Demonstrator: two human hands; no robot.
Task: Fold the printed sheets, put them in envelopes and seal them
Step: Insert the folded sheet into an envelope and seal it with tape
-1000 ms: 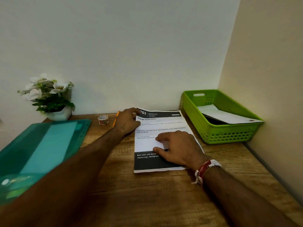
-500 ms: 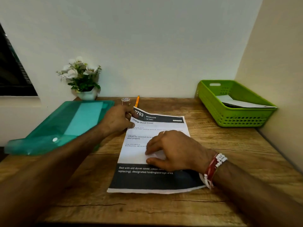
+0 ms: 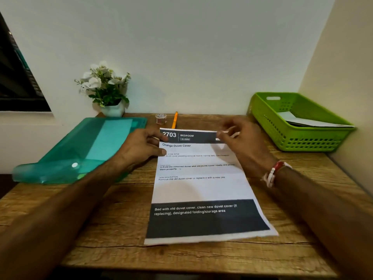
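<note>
A printed sheet (image 3: 201, 188) with black bands at top and bottom lies flat and unfolded on the wooden table (image 3: 101, 229). My left hand (image 3: 141, 148) pinches the sheet's top left corner, thumb over the number. My right hand (image 3: 242, 142) grips the top right corner, blurred by motion. A white envelope (image 3: 306, 121) lies in the green basket (image 3: 282, 128) at the far right.
A teal plastic folder (image 3: 80, 150) lies at the left. A white pot of flowers (image 3: 107, 91), a small tape roll (image 3: 161, 118) and an orange pen (image 3: 174, 119) stand along the back wall. Walls close the back and right.
My right hand has left the middle of the sheet and moved up to its top right corner. The sheet has been pulled nearer to me. My left hand stays at the top left corner.
</note>
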